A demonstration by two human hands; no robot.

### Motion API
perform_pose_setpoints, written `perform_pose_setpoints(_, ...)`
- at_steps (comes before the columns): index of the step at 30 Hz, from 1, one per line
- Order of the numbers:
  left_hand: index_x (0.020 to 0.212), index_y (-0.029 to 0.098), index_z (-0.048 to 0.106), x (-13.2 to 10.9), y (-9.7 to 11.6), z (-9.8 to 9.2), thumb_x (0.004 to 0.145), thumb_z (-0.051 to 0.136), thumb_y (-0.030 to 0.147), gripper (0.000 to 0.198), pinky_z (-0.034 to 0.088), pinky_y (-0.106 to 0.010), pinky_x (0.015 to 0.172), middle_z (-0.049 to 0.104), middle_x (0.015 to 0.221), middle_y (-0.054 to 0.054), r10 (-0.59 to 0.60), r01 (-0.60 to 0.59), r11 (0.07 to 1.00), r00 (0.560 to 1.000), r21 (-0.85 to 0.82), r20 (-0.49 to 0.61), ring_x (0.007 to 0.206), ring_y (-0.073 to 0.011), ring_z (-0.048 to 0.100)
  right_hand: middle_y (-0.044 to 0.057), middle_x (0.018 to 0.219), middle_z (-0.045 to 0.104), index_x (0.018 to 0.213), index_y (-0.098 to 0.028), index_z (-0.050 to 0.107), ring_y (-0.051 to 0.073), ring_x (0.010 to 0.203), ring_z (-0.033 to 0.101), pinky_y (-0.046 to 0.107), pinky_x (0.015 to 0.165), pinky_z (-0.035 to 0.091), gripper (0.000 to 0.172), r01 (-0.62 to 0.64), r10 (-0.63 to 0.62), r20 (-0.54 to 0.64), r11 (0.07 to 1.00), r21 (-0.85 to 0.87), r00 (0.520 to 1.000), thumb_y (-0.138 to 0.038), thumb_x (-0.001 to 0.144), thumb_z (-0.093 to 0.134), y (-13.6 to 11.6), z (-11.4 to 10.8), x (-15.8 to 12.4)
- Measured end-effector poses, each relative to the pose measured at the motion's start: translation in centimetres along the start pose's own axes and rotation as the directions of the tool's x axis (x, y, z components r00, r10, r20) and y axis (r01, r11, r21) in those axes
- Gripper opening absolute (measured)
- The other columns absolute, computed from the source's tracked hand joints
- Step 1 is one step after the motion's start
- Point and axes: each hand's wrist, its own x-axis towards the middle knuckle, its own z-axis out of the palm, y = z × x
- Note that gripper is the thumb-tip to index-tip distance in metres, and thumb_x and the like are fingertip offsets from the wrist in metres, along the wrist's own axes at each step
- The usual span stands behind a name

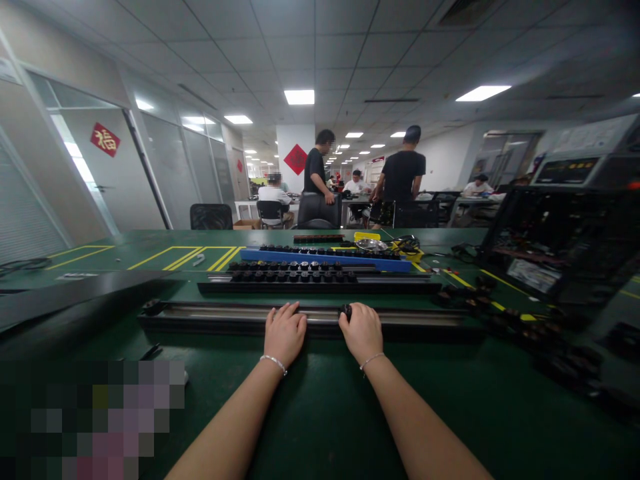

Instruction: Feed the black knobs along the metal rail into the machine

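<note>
A long black channel [210,325] with a pale metal strip along its inside lies across the green table before me. My left hand [285,331] grips its near wall around the middle, fingers bent over the edge. At the same channel, further right, my right hand [363,330] has its fingers closed on a small black round part [346,310] inside the trough; the fingertips are partly hidden. Another black round part [151,306] sits at the channel's left end.
Behind lie a black rail [320,287] with rows of round black parts and a blue rail [327,257]. Loose black parts [565,353] are scattered at right, near an open black equipment case [545,247]. Beyond the green table [320,413], people stand and sit.
</note>
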Motion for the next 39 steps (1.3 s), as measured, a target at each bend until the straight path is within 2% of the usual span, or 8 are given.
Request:
perform_pose_setpoints(11,0.09,0.029,0.069,-0.1,0.0,0.1,0.089,0.037,0.033,0.033,0.025,-0.047,0.105,0.058,0.125,0.0,0.007,-0.007,1.0,1.0,-0.003,-0.009,0.121,-0.0211,0.046,0.011,0.093,0.063,0.086,-0.015,0.06,0.022,0.093,0.053,0.032,0.087,0.033,0.022,-0.051,0.05,-0.022,0.998,-0.031,0.998,-0.029,0.081,0.043,0.6,-0.1,0.1)
perform_pose_setpoints(20,0.089,0.03,0.069,-0.1,0.0,0.1,0.089,0.035,0.034,0.034,0.026,-0.046,0.105,0.058,0.126,0.0,0.001,-0.001,1.0,1.0,0.012,0.0,0.121,-0.0214,0.046,0.009,0.095,0.063,0.087,-0.017,0.06,0.022,0.095,0.053,0.033,0.088,0.032,0.022,-0.083,0.083,-0.054,0.996,0.014,0.995,-0.031,0.077,0.047,1.0,-0.3,0.1)
perform_pose_setpoints(25,0.089,0.029,0.069,0.0,0.1,-0.1,0.089,0.035,0.034,0.034,0.026,-0.047,0.105,0.057,0.126,-0.001,0.004,-0.004,1.0,1.0,0.008,0.007,0.122,-0.0217,0.046,0.008,0.088,0.063,0.078,-0.017,0.058,0.023,0.093,0.053,0.034,0.086,0.033,0.02,-0.112,0.113,-0.053,0.993,0.022,0.992,-0.034,0.076,0.048,1.1,-0.5,0.0)
perform_pose_setpoints(32,0.09,0.029,0.069,0.0,0.0,0.0,0.089,0.034,0.034,0.035,0.026,-0.046,0.105,0.057,0.126,0.0,0.006,-0.006,1.0,1.0,0.013,0.005,0.121,-0.0216,0.046,0.008,0.086,0.063,0.076,-0.018,0.057,0.022,0.091,0.053,0.034,0.086,0.033,0.019,-0.132,0.133,-0.073,0.991,0.016,0.988,-0.033,0.076,0.047,1.3,-0.6,0.0)
perform_pose_setpoints(39,0.089,0.029,0.069,0.0,0.0,0.1,0.089,0.034,0.034,0.035,0.026,-0.047,0.105,0.058,0.126,0.001,0.004,-0.004,1.0,1.0,0.022,0.001,0.121,-0.0216,0.046,0.007,0.084,0.062,0.075,-0.018,0.056,0.02,0.087,0.053,0.031,0.078,0.035,0.018,-0.105,0.105,-0.032,0.994,-0.003,0.994,-0.033,0.077,0.046,1.9,-1.1,0.2)
